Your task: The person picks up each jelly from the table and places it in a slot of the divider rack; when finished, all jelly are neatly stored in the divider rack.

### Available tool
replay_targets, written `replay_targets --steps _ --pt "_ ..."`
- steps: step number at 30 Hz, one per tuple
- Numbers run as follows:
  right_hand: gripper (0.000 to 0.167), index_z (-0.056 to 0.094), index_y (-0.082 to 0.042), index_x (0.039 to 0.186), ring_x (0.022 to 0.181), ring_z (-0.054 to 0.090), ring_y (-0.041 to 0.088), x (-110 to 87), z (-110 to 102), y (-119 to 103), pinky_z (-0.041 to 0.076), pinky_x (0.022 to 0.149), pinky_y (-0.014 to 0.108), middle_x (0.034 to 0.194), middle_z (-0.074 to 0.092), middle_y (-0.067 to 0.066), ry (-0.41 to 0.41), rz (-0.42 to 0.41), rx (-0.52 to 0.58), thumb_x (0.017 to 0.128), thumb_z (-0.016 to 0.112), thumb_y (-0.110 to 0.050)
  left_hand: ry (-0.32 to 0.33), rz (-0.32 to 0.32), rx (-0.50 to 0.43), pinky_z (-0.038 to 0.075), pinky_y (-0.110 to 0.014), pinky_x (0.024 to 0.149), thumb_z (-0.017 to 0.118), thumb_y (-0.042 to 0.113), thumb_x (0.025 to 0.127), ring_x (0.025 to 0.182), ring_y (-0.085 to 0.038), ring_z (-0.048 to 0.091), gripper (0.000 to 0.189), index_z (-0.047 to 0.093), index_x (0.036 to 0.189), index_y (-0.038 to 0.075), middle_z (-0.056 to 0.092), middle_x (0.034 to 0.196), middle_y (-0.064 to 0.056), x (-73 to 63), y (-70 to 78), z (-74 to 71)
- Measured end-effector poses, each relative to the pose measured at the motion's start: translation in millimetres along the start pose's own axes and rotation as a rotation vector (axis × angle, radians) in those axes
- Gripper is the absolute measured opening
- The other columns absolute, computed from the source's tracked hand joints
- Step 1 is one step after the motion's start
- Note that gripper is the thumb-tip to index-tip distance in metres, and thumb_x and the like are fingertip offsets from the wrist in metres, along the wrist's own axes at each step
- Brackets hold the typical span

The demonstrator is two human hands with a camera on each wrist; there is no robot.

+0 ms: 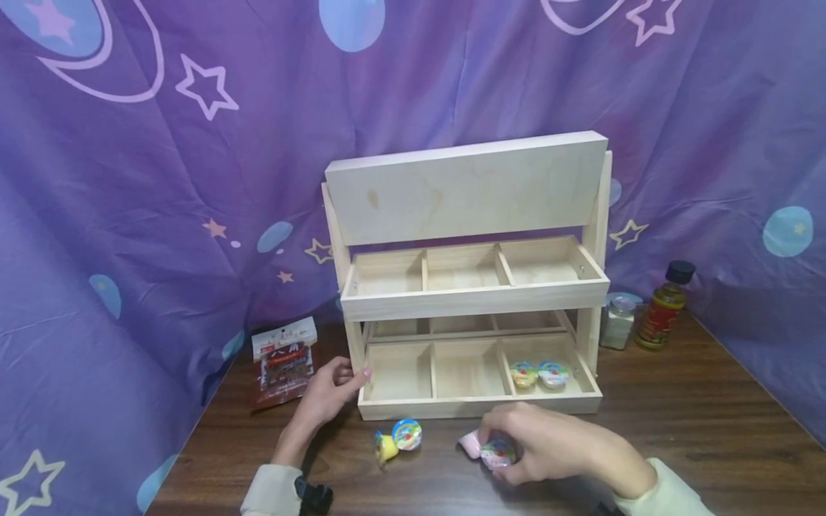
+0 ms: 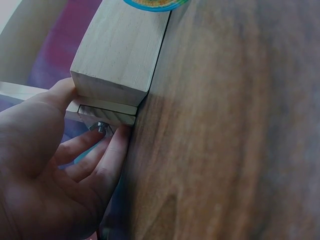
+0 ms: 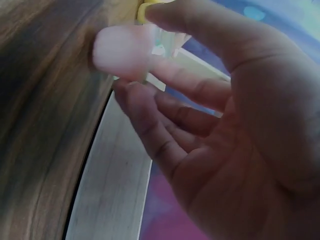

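Note:
A pale wooden two-tier rack (image 1: 474, 301) with divided trays stands on the table. At its lower left corner, my left hand (image 1: 332, 390) grips the frame, thumb in front and fingers behind, near a metal bolt (image 2: 101, 127). My right hand (image 1: 548, 438) is in front of the rack, thumb and fingers around a pink jelly cup (image 1: 499, 453) with a printed lid. Another pink jelly cup (image 1: 472, 444) lies on its side against it. To the left lie a yellow jelly cup (image 1: 386, 448) and a lidded jelly cup (image 1: 407, 434), touching.
Two jelly cups (image 1: 552, 374) sit in the lower tray's right compartment. A red-brown spice packet (image 1: 284, 364) leans left of the rack. Right of it stand a glass jar (image 1: 618, 322) and a dark-capped bottle (image 1: 665, 307). A purple curtain (image 1: 413, 93) hangs behind.

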State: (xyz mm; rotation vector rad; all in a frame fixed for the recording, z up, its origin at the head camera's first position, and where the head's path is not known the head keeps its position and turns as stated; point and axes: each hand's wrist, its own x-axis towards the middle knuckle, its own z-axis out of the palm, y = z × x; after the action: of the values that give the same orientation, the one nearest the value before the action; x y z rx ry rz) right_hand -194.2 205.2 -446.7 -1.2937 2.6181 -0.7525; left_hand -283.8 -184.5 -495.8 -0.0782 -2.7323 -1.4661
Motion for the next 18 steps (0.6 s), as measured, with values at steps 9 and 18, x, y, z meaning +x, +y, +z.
replay_targets --steps 9,18 --pt "0.03 0.072 -0.022 0.11 0.094 0.061 -0.003 0.8 -3 8 0.057 0.077 0.018 0.105 0.068 -0.015 0.076 -0.037 -0.044 0.085 0.087 -0.024 -0.001 0.009 -0.023 0.066 -0.043 0.096 0.08 0.042 0.099 0.113 -0.033 0.077 0.049 0.069 0.124 0.001 0.079 0.121 -0.021 0.7 0.2 0.6" --pt "0.034 0.072 -0.023 0.115 0.074 0.053 -0.006 0.7 -14 10 0.051 0.059 0.015 0.1 0.066 -0.016 0.148 -0.019 -0.013 0.084 0.087 -0.021 -0.005 -0.006 -0.016 0.066 -0.043 0.095 0.079 0.044 0.099 0.111 -0.032 0.077 0.05 0.069 0.125 0.002 0.078 0.122 -0.021 1.0 0.3 -0.2"
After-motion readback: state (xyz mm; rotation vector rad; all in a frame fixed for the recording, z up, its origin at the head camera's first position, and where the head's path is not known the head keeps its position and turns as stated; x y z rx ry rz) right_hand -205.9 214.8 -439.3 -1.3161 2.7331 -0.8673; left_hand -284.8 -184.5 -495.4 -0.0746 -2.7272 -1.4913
